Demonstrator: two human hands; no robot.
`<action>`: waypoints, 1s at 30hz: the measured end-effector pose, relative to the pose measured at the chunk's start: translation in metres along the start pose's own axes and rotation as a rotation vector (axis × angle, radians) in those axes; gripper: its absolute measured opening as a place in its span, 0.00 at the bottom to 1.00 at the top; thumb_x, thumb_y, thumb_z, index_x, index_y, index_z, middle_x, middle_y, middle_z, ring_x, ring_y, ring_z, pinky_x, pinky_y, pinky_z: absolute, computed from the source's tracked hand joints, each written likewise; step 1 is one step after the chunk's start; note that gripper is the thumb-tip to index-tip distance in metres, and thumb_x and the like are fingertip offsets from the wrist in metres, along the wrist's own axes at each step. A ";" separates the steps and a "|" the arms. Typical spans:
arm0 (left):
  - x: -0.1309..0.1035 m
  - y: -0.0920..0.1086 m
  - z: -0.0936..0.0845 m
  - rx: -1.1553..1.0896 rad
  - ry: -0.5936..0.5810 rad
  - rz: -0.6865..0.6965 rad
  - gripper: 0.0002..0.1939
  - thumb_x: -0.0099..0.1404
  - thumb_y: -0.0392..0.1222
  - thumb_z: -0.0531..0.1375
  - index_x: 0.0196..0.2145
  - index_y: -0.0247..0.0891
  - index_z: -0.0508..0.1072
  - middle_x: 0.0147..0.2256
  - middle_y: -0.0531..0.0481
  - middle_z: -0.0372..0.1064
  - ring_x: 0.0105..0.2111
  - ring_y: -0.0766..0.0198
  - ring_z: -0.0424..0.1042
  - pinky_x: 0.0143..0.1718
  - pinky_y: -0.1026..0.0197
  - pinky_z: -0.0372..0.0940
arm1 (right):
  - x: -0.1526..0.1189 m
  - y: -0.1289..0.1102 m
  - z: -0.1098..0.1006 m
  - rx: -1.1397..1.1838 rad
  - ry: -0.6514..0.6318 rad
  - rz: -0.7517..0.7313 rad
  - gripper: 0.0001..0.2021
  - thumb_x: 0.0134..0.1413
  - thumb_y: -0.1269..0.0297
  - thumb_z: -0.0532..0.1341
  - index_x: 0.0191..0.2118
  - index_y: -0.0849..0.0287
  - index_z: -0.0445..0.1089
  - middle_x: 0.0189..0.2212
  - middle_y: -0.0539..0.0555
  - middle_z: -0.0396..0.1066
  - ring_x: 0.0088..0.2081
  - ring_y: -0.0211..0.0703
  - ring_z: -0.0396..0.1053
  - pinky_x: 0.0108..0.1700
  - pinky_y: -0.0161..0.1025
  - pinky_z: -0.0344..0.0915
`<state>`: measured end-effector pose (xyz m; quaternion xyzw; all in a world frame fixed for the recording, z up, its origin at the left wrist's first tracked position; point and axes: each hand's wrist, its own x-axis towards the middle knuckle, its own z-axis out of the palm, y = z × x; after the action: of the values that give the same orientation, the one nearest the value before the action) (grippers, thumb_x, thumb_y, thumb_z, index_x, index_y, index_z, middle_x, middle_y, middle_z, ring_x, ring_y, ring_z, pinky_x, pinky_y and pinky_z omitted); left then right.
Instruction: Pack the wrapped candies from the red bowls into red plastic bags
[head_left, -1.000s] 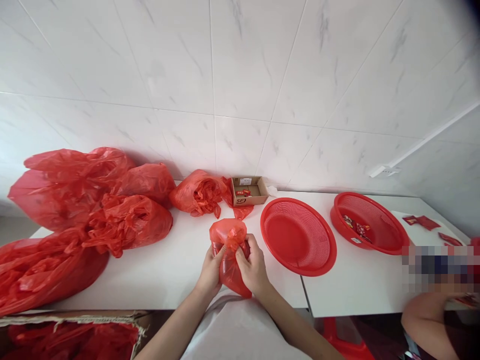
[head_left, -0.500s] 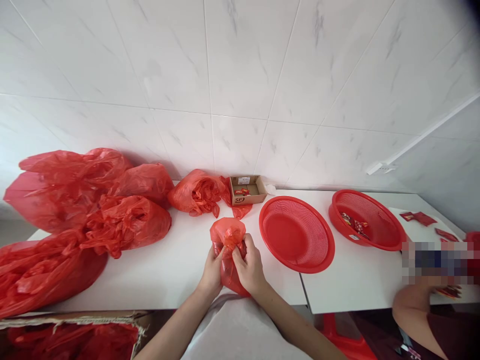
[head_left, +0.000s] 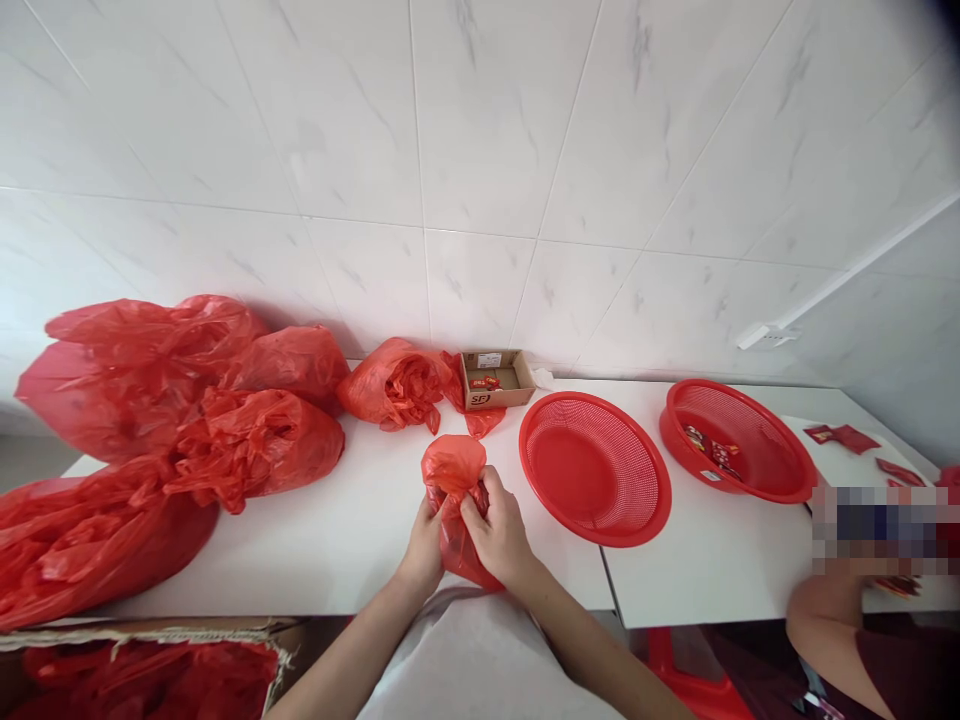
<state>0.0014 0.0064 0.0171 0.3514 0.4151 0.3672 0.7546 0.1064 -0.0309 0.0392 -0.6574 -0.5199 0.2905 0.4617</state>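
Observation:
A small filled red plastic bag (head_left: 459, 465) is held upright at the front edge of the white table, close to my body. My left hand (head_left: 426, 540) grips its left side, and my right hand (head_left: 499, 525) grips its right side, with the fingers closed on the gathered plastic at the middle. The top of the bag puffs out above my fingers. Dark contents show through the red film; what they are I cannot make out. Behind the bag stands a small cardboard box (head_left: 499, 395) with a few red packets in it.
Several large red bags (head_left: 270, 445) lie at the left. To the right sit a red basket (head_left: 592, 470) and a second one (head_left: 757, 440) holding packets. An open carton (head_left: 281, 650) of red plastic is at the lower left. A person's arm (head_left: 825, 610) is at the right.
The gathered plastic at the top of the small bag has shifted and looks looser between my fingers. Both hands keep nearly the same place.

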 end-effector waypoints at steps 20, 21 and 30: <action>-0.012 0.036 -0.038 1.024 -0.330 0.829 0.18 0.69 0.40 0.54 0.55 0.51 0.70 0.57 0.48 0.65 0.64 0.52 0.53 0.61 0.44 0.57 | -0.002 -0.016 -0.060 0.148 -0.440 -0.029 0.11 0.57 0.64 0.61 0.47 0.52 0.65 0.42 0.51 0.72 0.41 0.40 0.69 0.44 0.38 0.64; -0.013 0.034 -0.038 0.986 -0.323 0.826 0.16 0.70 0.39 0.53 0.53 0.50 0.72 0.52 0.48 0.69 0.60 0.55 0.59 0.58 0.48 0.61 | -0.001 -0.012 -0.061 0.173 -0.431 -0.028 0.10 0.59 0.61 0.59 0.47 0.52 0.65 0.42 0.51 0.72 0.40 0.40 0.69 0.42 0.38 0.64; -0.028 0.027 -0.043 0.869 -0.163 0.678 0.14 0.67 0.42 0.56 0.44 0.51 0.79 0.37 0.49 0.72 0.37 0.60 0.72 0.41 0.59 0.67 | -0.001 0.022 -0.054 0.033 -0.540 -0.005 0.15 0.65 0.55 0.51 0.31 0.56 0.67 0.28 0.49 0.68 0.31 0.39 0.64 0.33 0.36 0.61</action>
<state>-0.0550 0.0054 0.0324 0.7714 0.3323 0.3562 0.4093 0.1615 -0.0486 0.0413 -0.5473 -0.6211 0.4624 0.3176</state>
